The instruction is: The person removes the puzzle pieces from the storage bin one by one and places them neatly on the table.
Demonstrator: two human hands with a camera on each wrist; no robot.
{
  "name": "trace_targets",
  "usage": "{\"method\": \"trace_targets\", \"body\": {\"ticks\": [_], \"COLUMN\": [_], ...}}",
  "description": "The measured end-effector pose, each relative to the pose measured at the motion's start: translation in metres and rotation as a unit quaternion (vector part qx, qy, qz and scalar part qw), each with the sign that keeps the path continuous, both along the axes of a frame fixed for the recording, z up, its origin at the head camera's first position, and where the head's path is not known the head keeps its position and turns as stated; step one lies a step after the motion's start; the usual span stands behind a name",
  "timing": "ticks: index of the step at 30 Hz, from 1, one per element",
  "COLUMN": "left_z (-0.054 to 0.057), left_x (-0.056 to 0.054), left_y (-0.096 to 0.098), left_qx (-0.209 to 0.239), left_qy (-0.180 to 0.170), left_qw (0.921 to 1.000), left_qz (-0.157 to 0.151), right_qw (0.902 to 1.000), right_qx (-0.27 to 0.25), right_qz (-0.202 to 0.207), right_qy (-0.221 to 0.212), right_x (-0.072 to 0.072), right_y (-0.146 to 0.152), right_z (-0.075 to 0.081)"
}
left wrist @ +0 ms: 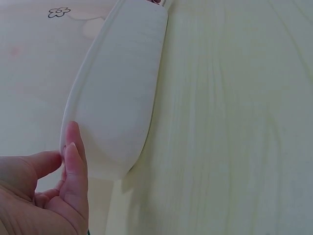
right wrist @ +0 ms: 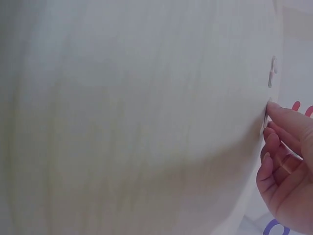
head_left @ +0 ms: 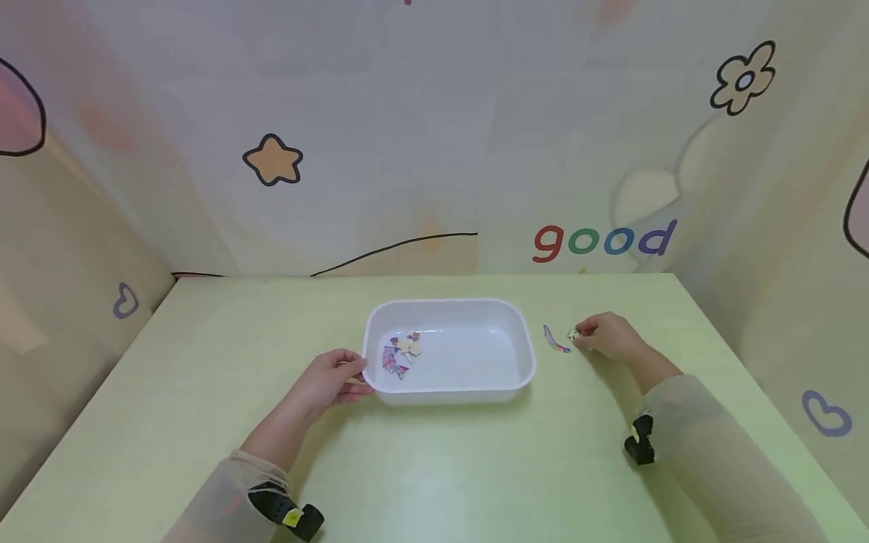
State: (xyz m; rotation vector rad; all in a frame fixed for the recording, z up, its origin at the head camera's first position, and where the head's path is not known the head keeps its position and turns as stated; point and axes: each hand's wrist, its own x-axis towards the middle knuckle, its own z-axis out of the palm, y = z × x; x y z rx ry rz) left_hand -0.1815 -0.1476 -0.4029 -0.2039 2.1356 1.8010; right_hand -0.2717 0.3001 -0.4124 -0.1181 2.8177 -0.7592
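Observation:
A white rectangular plastic tub with rounded corners stands on the table. My left hand holds its left rim, thumb on the rim and fingers along the outside wall, as the left wrist view also shows. Inside the tub, at the left, lie several small flat cutout pieces, pink, purple and pale wood in colour. To the right of the tub, my right hand pinches a small flat white piece with dark marks between thumb and fingertips. Just left of those fingertips lies a thin curved purple-pink piece.
The pale yellow-green table ends at a printed cloth backdrop behind, with more cloth on both sides. Black wrist straps sit over the light sleeves.

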Motion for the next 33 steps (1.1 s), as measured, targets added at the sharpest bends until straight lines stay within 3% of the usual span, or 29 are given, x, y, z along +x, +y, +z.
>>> {"method": "trace_targets", "body": {"ticks": [11,18,24,33], "left_z": [-0.011,-0.008,-0.01,-0.008], "left_x": [0.001,0.001,0.003,0.0], "left_y": [-0.003,-0.003,-0.003,-0.004], "left_qx": [0.01,0.015,0.008,0.014], "left_qy": [-0.006,0.008,-0.009,-0.006], "left_qw": [0.9998,0.9998,0.9999,0.9999], "left_qz": [0.013,0.008,0.009,-0.001], "right_qw": [0.9999,0.9998,0.9997,0.9978], "right_qx": [0.004,0.013,0.015,0.046], "right_qz": [0.008,0.011,0.02,0.046], "right_qy": [-0.007,0.008,-0.005,-0.003], "right_x": [0.0,-0.003,-0.002,0.003], "right_y": [-0.002,0.001,0.0,-0.005], "right_z": [-0.001,0.01,0.009,0.013]}}
